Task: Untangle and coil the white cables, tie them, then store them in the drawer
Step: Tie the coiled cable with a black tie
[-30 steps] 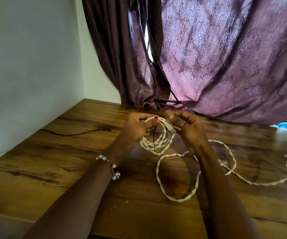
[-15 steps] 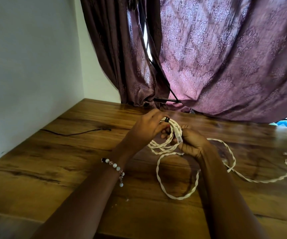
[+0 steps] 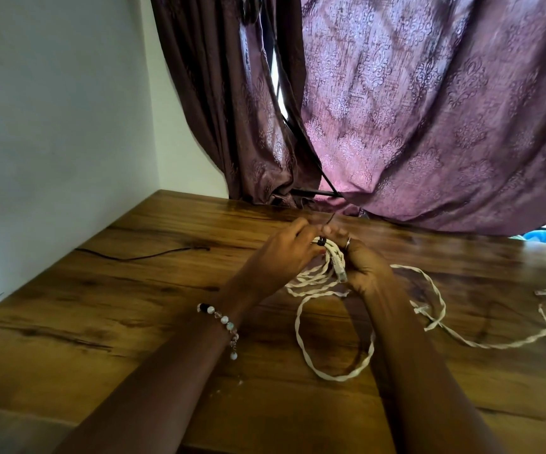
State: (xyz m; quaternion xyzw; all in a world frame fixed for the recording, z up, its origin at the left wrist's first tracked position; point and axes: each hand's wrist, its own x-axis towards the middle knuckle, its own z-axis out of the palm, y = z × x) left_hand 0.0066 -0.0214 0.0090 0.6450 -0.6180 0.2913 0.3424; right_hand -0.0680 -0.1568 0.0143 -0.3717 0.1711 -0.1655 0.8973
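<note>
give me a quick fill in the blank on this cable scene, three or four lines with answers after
1. Both hands, left hand and right hand, hold a coil of ____ cable.
2. A black tie is wrapped around the top of the ____.
3. The beaded bracelet sits on the ____ wrist.
4. The loose cable trails across a ____ table.

Missing words: white; coil; left; wooden

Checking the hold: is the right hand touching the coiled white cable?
Touching. The head view shows the right hand curled around the coiled white cable.
</note>
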